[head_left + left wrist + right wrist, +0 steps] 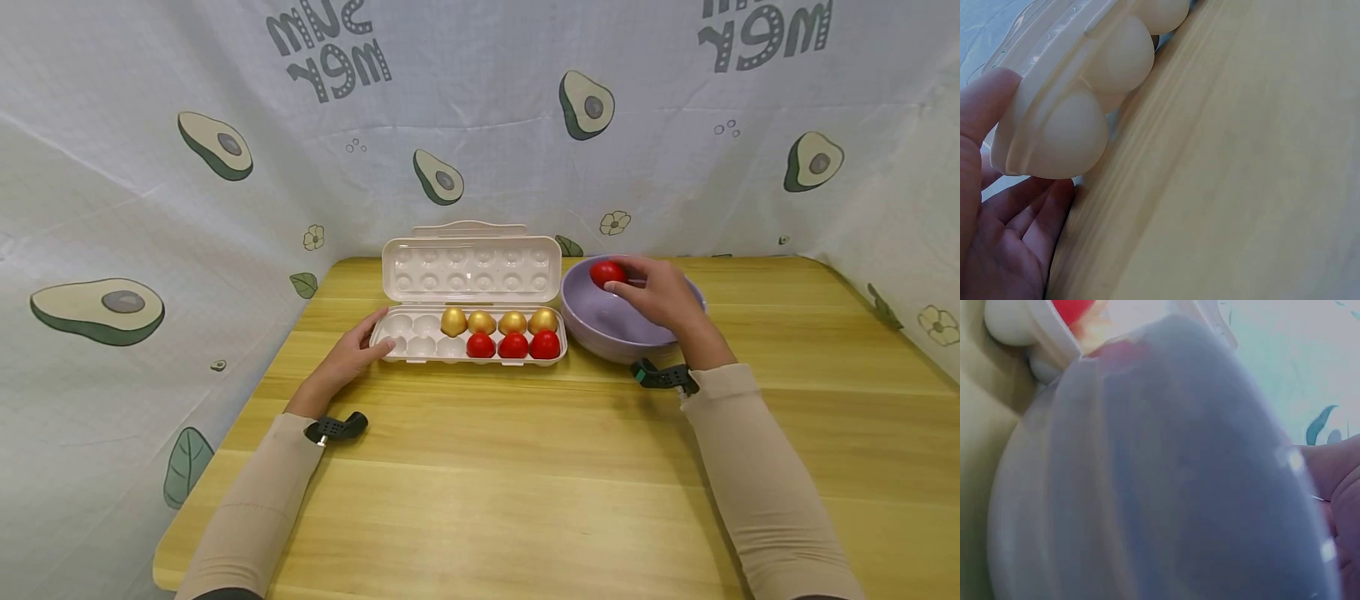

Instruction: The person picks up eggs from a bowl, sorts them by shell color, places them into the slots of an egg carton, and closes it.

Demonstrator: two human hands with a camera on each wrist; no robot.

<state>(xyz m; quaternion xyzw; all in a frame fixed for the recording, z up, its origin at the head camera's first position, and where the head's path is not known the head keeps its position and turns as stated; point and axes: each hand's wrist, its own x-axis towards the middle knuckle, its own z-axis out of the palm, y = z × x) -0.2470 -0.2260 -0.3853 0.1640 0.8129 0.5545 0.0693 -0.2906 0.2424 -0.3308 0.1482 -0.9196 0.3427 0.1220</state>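
A cream plastic egg carton (422,345) lies lengthwise on the table with its lid (472,271) raised at the back. Several gold eggs (482,322) fill the right part of its back row, and three red eggs (513,345) stand in front of them. My left hand (343,358) grips the carton's left end, thumb (991,100) over the rim and the other fingers around the end. To the right, my right hand (658,293) pinches another red egg (606,273) over the far side of a purple bowl (611,325). The bowl's wall hides most of that hand in the right wrist view.
The wooden table (495,475) reaches toward me in front of the carton and bowl. Behind its far edge hangs a white cloth (510,167) printed with avocados. The bowl stands close against the carton's right end.
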